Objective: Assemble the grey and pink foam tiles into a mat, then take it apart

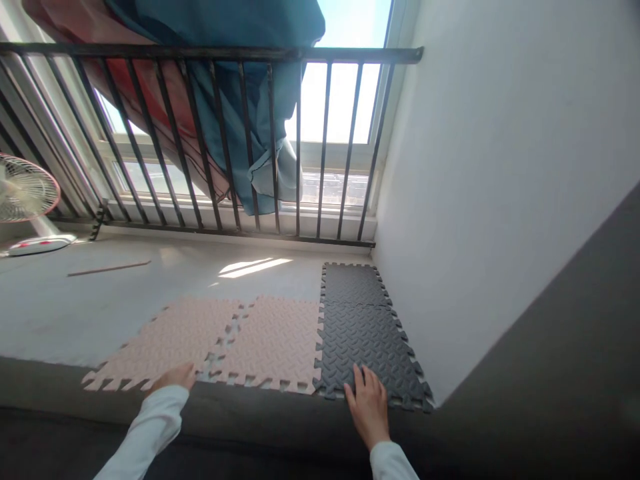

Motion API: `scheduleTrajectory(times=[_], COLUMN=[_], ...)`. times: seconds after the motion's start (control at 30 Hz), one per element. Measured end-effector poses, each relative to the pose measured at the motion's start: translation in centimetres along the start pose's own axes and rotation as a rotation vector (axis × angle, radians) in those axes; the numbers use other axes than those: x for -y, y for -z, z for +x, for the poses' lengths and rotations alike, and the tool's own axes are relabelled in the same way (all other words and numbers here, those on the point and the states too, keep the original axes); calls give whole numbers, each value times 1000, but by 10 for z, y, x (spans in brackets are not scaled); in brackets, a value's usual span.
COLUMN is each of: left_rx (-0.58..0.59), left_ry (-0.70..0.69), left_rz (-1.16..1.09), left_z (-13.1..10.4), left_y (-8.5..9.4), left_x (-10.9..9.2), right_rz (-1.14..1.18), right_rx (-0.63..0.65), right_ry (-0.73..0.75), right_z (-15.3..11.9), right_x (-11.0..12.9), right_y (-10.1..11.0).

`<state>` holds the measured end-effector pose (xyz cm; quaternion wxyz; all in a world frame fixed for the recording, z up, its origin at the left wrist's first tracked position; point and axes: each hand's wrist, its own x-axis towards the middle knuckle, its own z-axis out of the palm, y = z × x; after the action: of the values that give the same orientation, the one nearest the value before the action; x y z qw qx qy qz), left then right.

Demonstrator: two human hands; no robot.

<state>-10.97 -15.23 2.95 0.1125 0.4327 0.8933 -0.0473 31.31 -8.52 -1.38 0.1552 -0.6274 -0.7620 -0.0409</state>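
Two hands (173, 379) (369, 408), two pink mats (167, 337) (275, 340), two black mats (353, 283) (367, 337)

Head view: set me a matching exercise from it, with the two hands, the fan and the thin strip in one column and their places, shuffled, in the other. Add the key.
Things
1. Left hand
2. Right hand
3. Fan
4. Thin strip

Places
A. At the near part of the near dark mat
B. Lying on the pale floor
C. At the near edge of the left pink mat
D. Standing at the picture's left edge

Right pairs: 1-C, 2-A, 3-D, 4-B
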Motion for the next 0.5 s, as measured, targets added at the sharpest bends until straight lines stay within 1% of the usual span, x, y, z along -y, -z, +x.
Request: scheduleTrajectory(times=[0.03, 0.1, 0.17, 0.2, 0.27, 0.3, 0.37, 0.43, 0.5], left_rx=[-35, -124, -225, -267, -301, -305, -311, -310, -271], left_ry=[4, 32, 61, 53, 20, -4, -59, -131, -231], left_rz=[-51, -162, -260, -301, -347, -357, -361, -342, -303], left_z=[6, 19, 31, 35, 42, 44, 48, 52, 57], left_y=[11, 36, 61, 71, 83, 85, 81, 69, 54], left_x=[-6, -27, -56, -73, -108, -126, -161, -193, -223], right_rz=[-35, -93, -127, -136, -145, -147, -148, -145, -139], right_rx=[-17, -38, -46, -49, -52, -56, -69, -86, -102], right_ry=[-63, -179, -271, -301, -326, -322, -301, -273, -253], right_z=[1, 4, 7, 8, 9, 9, 8, 6, 5], right_x=[-3, -9, -14, -15, -17, -17, -19, -21, -25], right_y=[0, 1, 1, 1, -1, -2, -7, -15, -25])
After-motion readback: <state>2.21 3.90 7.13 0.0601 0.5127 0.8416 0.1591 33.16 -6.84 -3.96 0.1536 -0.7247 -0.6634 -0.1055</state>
